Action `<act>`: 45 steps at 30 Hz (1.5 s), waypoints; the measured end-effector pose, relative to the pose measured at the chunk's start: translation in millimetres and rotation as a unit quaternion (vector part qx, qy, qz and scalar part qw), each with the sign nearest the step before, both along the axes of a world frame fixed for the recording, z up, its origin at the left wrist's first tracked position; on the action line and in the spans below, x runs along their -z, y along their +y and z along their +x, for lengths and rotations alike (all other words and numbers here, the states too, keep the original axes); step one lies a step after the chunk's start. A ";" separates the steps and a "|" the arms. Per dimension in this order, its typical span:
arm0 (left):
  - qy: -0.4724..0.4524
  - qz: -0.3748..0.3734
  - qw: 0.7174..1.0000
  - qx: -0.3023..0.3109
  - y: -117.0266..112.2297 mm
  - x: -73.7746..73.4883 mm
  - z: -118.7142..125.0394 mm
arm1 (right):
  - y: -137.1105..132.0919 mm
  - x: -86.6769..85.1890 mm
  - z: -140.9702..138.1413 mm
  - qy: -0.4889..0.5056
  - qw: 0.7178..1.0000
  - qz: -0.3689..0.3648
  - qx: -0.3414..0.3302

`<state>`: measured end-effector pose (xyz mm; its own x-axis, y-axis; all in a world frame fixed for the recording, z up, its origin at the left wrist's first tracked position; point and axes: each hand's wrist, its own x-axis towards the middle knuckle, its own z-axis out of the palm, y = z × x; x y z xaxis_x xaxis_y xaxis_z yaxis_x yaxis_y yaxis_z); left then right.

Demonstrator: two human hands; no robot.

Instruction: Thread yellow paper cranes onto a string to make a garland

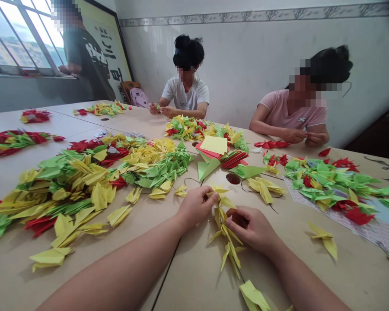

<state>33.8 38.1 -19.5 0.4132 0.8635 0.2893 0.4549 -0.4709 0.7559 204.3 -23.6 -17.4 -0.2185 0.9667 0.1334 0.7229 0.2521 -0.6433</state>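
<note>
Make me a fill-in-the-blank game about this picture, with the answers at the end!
1. Between the left hand and right hand is a string of paper shapes, all coloured ____.
2. The seated person on the right wears a ____ shirt.
3. The person by the window is ____, not sitting.

Missing words: yellow; pink; standing.

Pale tabletop (196, 276) under heaps of colourful folded paper (84, 175), paper squares (215, 144), a patterned sheet (377, 235)
</note>
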 end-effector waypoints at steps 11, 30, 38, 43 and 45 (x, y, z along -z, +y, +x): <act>0.061 -0.002 0.998 -0.017 -3.3 -0.2 0.0 | 3.2 3.0 -1.0 0.006 0.999 -0.044 -0.020; 0.101 0.045 0.994 -0.009 -3.7 -0.8 -2.0 | -1.1 4.5 -9.1 0.034 0.999 0.019 -0.022; 0.109 0.073 0.991 -0.037 -4.1 2.0 0.6 | -2.2 1.7 -6.1 0.117 0.992 0.026 0.029; 0.052 0.134 0.987 -0.065 -7.3 -3.2 0.0 | 0.8 4.5 -5.7 0.147 0.987 0.019 0.058; 0.044 0.140 0.989 -0.022 -9.7 -5.2 -0.8 | 2.3 5.7 -4.7 0.165 0.984 0.015 0.070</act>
<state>33.0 28.4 -14.2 0.4119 0.7719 0.4842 0.5382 -0.6349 0.5543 199.6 -21.2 -23.0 -0.0244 0.9788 0.2035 0.5056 0.1877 -0.8421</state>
